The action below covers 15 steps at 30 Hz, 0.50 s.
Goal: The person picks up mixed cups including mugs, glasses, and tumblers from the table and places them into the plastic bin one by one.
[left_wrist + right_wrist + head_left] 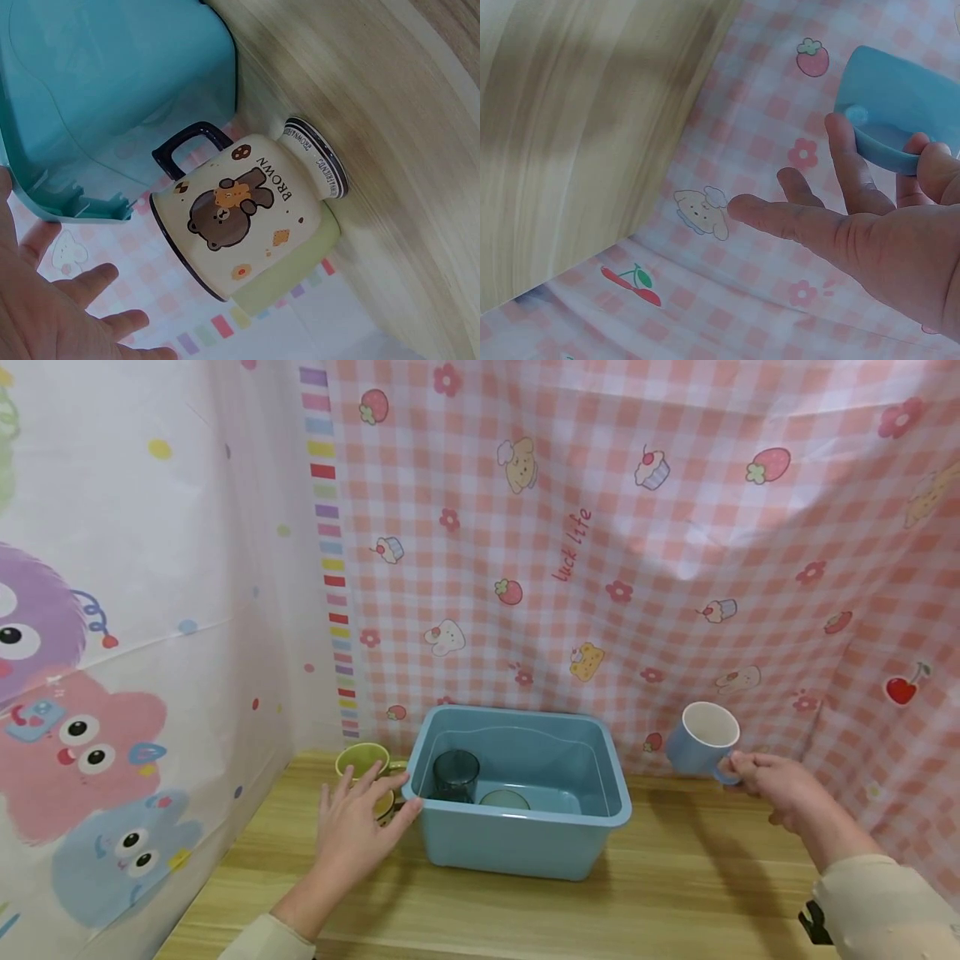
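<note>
**Now: blue mug aloft, tub steadied**

Right hand (776, 787) pinching the handle of a blue mug (701, 739), lifted off the wooden table (675, 877), right of the blue plastic tub (592, 839). Left hand (352, 827) open, fingers spread, thumb against the tub's left corner, fingertips near a cream bear mug (247, 214) and a green mug (362, 758). Inside the tub: dark glass (455, 775), pale bowl (504, 799).
</note>
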Motion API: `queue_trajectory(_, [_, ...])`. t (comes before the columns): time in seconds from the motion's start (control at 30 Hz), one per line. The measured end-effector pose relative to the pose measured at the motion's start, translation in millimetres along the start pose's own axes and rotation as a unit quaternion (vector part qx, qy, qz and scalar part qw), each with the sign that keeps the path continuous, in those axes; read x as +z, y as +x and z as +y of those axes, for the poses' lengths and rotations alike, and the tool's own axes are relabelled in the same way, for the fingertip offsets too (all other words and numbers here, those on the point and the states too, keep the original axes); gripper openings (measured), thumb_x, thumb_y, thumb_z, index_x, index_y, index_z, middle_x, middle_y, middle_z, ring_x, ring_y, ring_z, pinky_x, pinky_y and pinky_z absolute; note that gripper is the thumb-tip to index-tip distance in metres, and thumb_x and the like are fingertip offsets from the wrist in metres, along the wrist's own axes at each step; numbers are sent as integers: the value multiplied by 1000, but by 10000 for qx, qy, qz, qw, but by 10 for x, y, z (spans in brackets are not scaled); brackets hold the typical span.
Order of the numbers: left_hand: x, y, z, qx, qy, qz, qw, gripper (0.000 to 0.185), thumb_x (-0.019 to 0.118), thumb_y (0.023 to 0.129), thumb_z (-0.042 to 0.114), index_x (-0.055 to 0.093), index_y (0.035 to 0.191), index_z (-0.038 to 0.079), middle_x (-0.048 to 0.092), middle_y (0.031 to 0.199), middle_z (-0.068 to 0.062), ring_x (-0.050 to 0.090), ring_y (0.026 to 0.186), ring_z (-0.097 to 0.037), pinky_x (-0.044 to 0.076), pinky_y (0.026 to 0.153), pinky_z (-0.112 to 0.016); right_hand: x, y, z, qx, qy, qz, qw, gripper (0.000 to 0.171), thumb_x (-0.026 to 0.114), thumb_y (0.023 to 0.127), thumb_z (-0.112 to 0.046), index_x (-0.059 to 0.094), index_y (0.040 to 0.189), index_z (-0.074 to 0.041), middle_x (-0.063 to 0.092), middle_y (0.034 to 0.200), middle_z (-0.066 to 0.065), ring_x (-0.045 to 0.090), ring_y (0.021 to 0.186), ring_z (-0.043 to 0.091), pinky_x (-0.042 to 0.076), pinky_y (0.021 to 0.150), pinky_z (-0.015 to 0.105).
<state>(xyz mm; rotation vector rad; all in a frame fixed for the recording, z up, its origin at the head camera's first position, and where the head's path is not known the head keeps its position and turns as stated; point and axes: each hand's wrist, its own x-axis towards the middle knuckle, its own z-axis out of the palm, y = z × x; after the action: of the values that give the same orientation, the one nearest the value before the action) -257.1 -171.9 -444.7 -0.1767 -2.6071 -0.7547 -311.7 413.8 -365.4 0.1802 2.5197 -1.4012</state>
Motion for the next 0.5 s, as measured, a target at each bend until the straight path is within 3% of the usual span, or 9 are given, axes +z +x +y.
queue_trajectory(0.13, [-4, -5, 1, 7, -8, 15, 10000, 55, 68, 99, 63, 71, 141, 28, 52, 164, -16, 30, 158, -58, 9, 122, -86, -26, -6, -51, 11, -19, -15, 10000, 61, 29, 115, -54, 65, 135, -10, 61, 151, 26, 24, 156, 60, 32, 102, 91])
queue_trajectory(0.27, [-8, -3, 2, -4, -3, -8, 10000, 55, 67, 99, 64, 71, 141, 28, 51, 165, -15, 29, 158, -58, 9, 122, -86, -42, -23, -103, -29, -106, 36, 9999, 73, 28, 114, -55, 48, 153, 2, 56, 154, 29, 22, 156, 62, 34, 105, 89])
queue_trajectory(0.37, [-14, 1, 2, -16, 6, -32, 10000, 56, 66, 99, 64, 71, 142, 29, 51, 165, -15, 29, 158, -57, 9, 122, -85, -56, -38, -145, -57, -76, 85, 9999, 77, 30, 113, -57, 41, 158, 6, 61, 150, 27, 20, 156, 62, 33, 107, 88])
queue_trajectory(0.5, [-22, 5, 4, -18, 18, -59, 10000, 56, 66, 99, 65, 70, 142, 29, 51, 165, -15, 28, 158, -57, 8, 123, -85, -73, -53, -196, -6, 140, 97, 9999, 63, 33, 113, -58, 64, 139, -10, 80, 127, 7, 20, 159, 58, 28, 109, 89])
